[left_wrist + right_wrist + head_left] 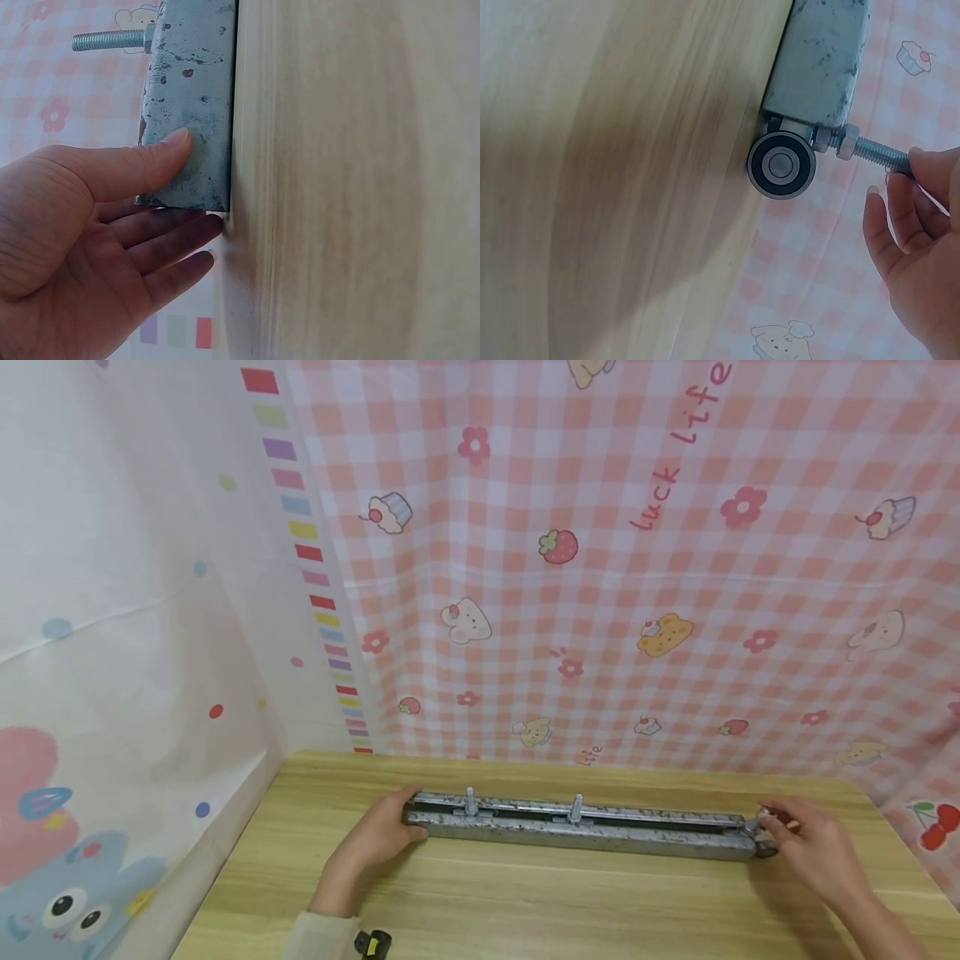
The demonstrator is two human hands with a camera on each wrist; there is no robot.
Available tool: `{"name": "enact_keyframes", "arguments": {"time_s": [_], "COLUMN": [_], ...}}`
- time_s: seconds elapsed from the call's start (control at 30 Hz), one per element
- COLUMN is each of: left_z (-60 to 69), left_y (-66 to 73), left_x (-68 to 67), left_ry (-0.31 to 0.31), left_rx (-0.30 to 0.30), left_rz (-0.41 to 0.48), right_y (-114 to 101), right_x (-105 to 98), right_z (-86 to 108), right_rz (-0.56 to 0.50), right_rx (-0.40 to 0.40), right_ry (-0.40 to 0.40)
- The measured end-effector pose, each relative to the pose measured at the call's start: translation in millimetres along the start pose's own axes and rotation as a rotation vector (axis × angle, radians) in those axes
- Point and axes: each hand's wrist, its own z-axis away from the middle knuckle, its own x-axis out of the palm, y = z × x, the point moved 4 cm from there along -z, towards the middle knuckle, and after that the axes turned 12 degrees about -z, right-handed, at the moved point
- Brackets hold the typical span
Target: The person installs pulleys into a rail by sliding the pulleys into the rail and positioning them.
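Note:
A scuffed steel channel rail (585, 831) lies lengthwise on the table, slot facing up. Two threaded bolts (470, 802) stand upright out of the slot. My left hand (382, 831) holds the rail's left end, its thumb (161, 159) pressed on the front face. At the right end, a roller trolley with a bearing wheel (781, 165) sits at the mouth of the rail. Its threaded bolt (881, 155), with nuts, points up, and my right hand (813, 843) pinches the tip between thumb and fingers. How far the trolley reaches inside is hidden.
The wooden table (570, 910) meets a pink checked cloth (600, 610) at the back. A white printed cloth (150, 568) hangs on the left. A small black object with a yellow mark (372, 944) shows beside the left sleeve (322, 937).

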Motion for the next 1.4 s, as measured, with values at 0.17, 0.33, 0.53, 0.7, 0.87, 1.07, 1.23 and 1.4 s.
{"name": "enact_keyframes", "arguments": {"time_s": [0.17,0.33,0.53,0.7,0.87,1.07,1.23,1.4], "left_z": [-0.2,-0.5,-0.8,-0.8,-0.8,-1.0,-0.8,-0.5], "left_y": [0.1,-0.2,-0.9,-1.4,-1.2,-0.9,-1.1,-1.0], "left_x": [0.0,0.7,0.3,0.9,0.4,0.2,0.2,0.2], "left_ry": [0.006,0.010,0.007,0.002,0.003,-0.004,-0.008,-0.013], "left_rx": [0.010,0.012,0.013,0.010,0.010,0.006,0.001,0.000], "left_rz": [-0.002,-0.003,-0.010,-0.006,-0.006,-0.005,-0.005,0.000], "right_y": [-2.7,-4.8,-8.3,-10.6,-14.1,-17.5,-20.0,-23.3], "right_x": [2.9,5.2,8.3,10.7,12.4,14.8,18.9,22.9], "right_z": [-0.1,-0.4,-0.9,-1.3,-2.8,-3.9,-4.6,-6.1], "right_rz": [0.000,0.006,-0.003,-0.015,-0.031,-0.040,-0.031,-0.050], "right_rx": [0.000,0.000,0.004,-0.013,-0.038,-0.067,-0.076,-0.095], "right_ry": [-0.013,-0.017,-0.021,-0.023,-0.023,-0.003,0.001,0.007]}}
